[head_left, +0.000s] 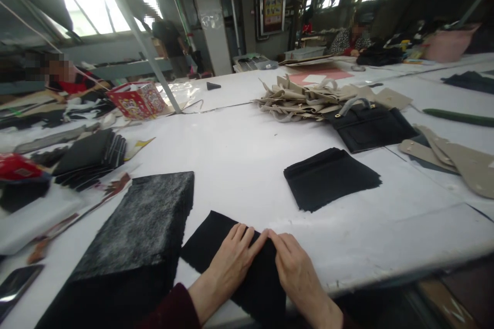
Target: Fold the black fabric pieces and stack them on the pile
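A black fabric piece point(208, 239) lies near the table's front edge, under both my hands. My left hand point(235, 254) rests over it, fingers curled together and pressing on its far edge. At the right end of that edge, my right hand point(295, 267) pinches the fabric, its fingertips meeting the left index finger. The right thumb is hidden. Left of them stands a thick stack of black fabric point(135, 221) with a fuzzy grey top. Beyond my right hand lies a flatter pile of black pieces point(330, 180).
A black handbag point(374, 126) and a heap of beige pieces point(304, 97) lie farther back on the white table point(216, 149). Beige straps point(459, 159) are at right. A pole point(142, 41) rises from the table near a red box point(137, 100). Several people work beyond.
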Motion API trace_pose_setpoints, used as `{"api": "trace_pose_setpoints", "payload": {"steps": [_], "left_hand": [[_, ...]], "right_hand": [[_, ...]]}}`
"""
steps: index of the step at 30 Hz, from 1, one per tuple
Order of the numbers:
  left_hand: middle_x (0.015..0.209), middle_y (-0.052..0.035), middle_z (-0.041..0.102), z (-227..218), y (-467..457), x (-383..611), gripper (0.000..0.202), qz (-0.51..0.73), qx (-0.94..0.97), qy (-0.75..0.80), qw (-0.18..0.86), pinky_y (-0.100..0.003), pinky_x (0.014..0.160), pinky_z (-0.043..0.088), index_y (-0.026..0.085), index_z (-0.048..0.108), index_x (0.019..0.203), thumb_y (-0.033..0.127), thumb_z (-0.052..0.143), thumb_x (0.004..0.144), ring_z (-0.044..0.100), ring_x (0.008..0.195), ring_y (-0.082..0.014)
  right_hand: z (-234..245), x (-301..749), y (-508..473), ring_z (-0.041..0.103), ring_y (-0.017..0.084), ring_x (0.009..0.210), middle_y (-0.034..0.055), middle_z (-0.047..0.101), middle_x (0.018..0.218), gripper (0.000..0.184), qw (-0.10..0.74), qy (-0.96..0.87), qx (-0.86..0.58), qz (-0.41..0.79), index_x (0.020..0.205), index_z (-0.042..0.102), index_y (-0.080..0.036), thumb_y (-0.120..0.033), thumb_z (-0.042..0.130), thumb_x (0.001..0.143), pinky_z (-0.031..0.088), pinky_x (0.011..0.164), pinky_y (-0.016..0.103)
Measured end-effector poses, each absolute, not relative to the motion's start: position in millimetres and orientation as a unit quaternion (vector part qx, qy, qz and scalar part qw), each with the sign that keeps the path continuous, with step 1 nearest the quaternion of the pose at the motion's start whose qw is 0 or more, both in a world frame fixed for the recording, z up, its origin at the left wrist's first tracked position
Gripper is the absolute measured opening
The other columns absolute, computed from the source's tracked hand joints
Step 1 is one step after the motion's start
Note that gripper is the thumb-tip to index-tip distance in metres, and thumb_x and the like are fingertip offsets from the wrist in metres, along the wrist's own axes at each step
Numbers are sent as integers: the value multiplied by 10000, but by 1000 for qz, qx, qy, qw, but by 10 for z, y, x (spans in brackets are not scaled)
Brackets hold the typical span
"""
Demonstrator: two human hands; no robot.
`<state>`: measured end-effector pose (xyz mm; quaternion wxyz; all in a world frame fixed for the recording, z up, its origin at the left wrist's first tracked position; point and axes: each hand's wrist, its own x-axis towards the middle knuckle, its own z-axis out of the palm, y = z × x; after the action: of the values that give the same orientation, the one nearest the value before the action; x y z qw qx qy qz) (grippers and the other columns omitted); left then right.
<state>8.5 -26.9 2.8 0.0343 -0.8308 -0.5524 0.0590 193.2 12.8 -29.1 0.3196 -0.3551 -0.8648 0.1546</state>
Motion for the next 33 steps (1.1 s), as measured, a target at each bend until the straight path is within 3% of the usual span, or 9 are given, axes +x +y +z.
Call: {"api": "trace_pose_setpoints", "payload": {"steps": [3, 7, 14, 18, 21, 26, 29, 31, 33], "left_hand": [[1297, -96, 532, 14, -291, 1, 527, 26, -830, -557, 16, -399, 1098, 308, 189, 376, 1443, 133, 436, 923, 470, 1209, -234], [1369, -94, 506, -14, -321, -87, 516, 10, -832, -554, 13, -399, 1121, 275, 171, 396, 1430, 138, 433, 916, 447, 1250, -237], [1377, -123, 521, 48, -289, -605, 596, 53, -783, -619, 30, -417, 1090, 319, 126, 467, 1389, 2, 435, 808, 491, 1227, -258], [1250, -67, 604, 210, -125, -829, 345, -1, -740, -672, -10, -378, 1003, 402, 214, 593, 1243, 160, 439, 940, 566, 1116, -218], [1226, -61, 592, 306, 22, -812, 298, -42, -730, -680, -48, -357, 944, 429, 236, 594, 1207, 323, 539, 927, 560, 1107, -225], [957, -41, 620, 339, 92, -676, 70, -21, -741, -656, -141, -319, 820, 417, 202, 594, 845, 268, 576, 857, 579, 915, -215], [826, -22, 621, 347, 31, -652, 122, -44, -717, -666, -204, -306, 750, 402, 210, 550, 818, 298, 508, 892, 580, 816, -206], [797, 0, 626, 371, -1, -628, 106, -85, -699, -657, -270, -281, 718, 401, 219, 548, 854, 303, 497, 894, 583, 776, -186], [836, 18, 643, 405, 22, -545, 97, -135, -684, -634, -335, -258, 724, 409, 230, 573, 936, 269, 524, 862, 592, 785, -167]], "right_hand": [[-356, 1824, 100, 542, 220, 836, 96, 593, 957, 496, 250, -898, -359, 51, 1298, 504, -140, -7, 430, 826, 493, 730, 365], [-341, 1770, 66, 513, 248, 829, 101, 593, 934, 503, 190, -906, -376, -37, 1267, 525, -129, -27, 515, 774, 421, 686, 395], [-328, 2257, 8, 524, 248, 865, 107, 614, 1061, 549, 216, -908, -358, -35, 1261, 533, -145, -11, 511, 729, 385, 706, 401], [-264, 2378, 92, 542, 234, 878, 69, 621, 1002, 398, 224, -895, -384, 44, 1147, 607, -207, -51, 492, 800, 390, 724, 379], [-133, 2212, 212, 551, 218, 917, 64, 624, 1024, 309, 239, -871, -408, 134, 1125, 626, -229, -112, 468, 886, 416, 782, 366], [-56, 1857, 282, 535, 231, 1099, 75, 603, 1226, 544, 208, -862, -404, 227, 1380, 491, -243, -143, 530, 847, 406, 981, 393], [-291, 1921, 282, 517, 259, 1181, 70, 570, 1316, 751, 163, -865, -390, 271, 1470, 381, -275, -123, 565, 757, 354, 1066, 450], [-438, 2115, 319, 545, 260, 1164, 65, 600, 1288, 751, 150, -855, -384, 314, 1440, 434, -280, -117, 572, 719, 372, 1060, 434], [-436, 2390, 422, 598, 239, 1082, 46, 658, 1188, 607, 140, -836, -381, 369, 1313, 578, -279, -143, 581, 721, 432, 998, 368]]}}
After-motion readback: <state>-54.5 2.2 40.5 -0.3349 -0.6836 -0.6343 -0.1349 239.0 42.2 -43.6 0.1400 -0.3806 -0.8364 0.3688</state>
